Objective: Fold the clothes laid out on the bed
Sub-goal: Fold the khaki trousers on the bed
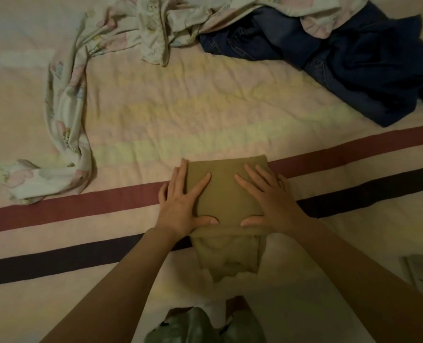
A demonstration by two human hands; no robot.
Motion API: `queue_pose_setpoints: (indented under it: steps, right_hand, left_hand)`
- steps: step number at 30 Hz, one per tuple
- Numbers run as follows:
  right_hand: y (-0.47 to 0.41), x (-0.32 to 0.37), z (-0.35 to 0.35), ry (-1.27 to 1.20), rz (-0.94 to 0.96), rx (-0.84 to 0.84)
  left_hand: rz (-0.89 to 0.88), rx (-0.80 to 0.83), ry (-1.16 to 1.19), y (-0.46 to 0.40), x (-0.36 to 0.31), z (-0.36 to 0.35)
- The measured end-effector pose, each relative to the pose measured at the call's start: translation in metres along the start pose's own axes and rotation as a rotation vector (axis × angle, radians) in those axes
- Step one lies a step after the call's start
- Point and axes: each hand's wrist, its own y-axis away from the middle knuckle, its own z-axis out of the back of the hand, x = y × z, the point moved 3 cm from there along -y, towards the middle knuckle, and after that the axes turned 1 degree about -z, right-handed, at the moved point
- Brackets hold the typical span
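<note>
No text, label, brand, number or sign can be read anywhere in the head view.

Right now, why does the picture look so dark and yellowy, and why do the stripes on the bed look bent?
In the head view the light is dim and warm, so the bedcover looks yellowish and the jeans nearly black; the wide-angle lens bows the maroon stripe; the corners darken; both hands, left hand and right hand, on the olive garment look fairly sharp.
</note>
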Motion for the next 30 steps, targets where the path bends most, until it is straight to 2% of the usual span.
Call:
queue_pose_setpoints:
  steps: [3,5,10,14,16,18,20,24,27,30]
  right_hand:
    - [0.005,-0.008,-0.005,-0.015,-0.007,0.003]
    - [0.005,-0.01,-0.006,-0.096,-0.072,0.003]
    - [0.004,-0.021,0.005,-0.573,-0.285,-0.065]
    - [-0.009,-0.03,0.021,-1.004,-0.337,-0.205]
    - [-0.016,-0.033,0.029,-1.109,-0.39,-0.222]
    - [-0.023,-0.033,0.036,-1.131,-0.395,-0.209]
    - [-0.029,-0.03,0.044,-1.135,-0.371,-0.209]
    - [-0.03,-0.025,0.079,-1.064,-0.279,-0.371]
    - [-0.021,-0.021,0.116,-0.956,-0.182,-0.482]
    - [-0.002,-0.013,0.132,-0.784,-0.085,-0.47]
  left_hand:
    - [0.055,0.139,-0.023,0.002,0.003,-0.007]
    - [0.065,0.166,0.062,0.0,0.002,-0.005]
    - [0.099,0.07,0.766,-0.004,0.0,0.014]
    - [0.248,-0.027,1.145,-0.013,-0.008,0.015]
    - [0.37,-0.108,1.275,-0.021,-0.01,0.016]
    - [0.47,-0.167,1.26,-0.03,-0.01,0.02]
    - [0.465,-0.166,1.205,-0.037,-0.013,0.029]
    - [0.329,-0.216,1.286,-0.045,-0.021,0.065]
    - [0.182,-0.289,1.143,-0.047,-0.023,0.101]
    - [0.092,-0.215,1.076,-0.033,-0.028,0.12]
